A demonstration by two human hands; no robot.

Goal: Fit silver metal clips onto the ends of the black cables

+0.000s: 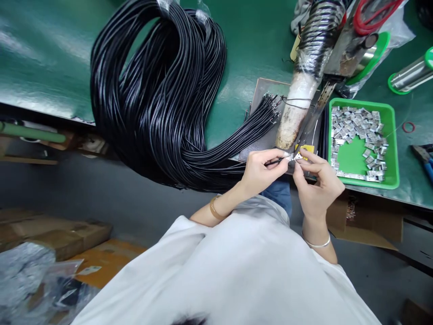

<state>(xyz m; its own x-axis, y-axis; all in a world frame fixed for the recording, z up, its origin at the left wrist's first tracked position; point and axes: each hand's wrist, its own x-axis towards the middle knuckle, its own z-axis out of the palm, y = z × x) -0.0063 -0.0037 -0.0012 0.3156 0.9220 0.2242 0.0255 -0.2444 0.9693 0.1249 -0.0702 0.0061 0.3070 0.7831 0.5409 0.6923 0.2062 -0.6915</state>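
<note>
My left hand (262, 169) pinches the end of a black cable (275, 161) between thumb and fingers. Opposite it, my right hand (316, 178) is closed on a small silvery metal connector (298, 156), right by the cable's tip. Whether the two pieces touch I cannot tell. Both hands are at the table's front edge, under the pointed end of a plastic-wrapped tube (292, 108). A large bundle of black cables (158, 99) lies to the left, its stripped ends (272, 106) gathered near the tube.
On the right stands a green tray (395, 144) with many small metal connectors (358, 124). Solder wire spools (411, 74), blue-handled pliers (424, 160) and a red rubber ring (408, 127) lie beyond it. A cardboard box (368, 221) is below the table edge.
</note>
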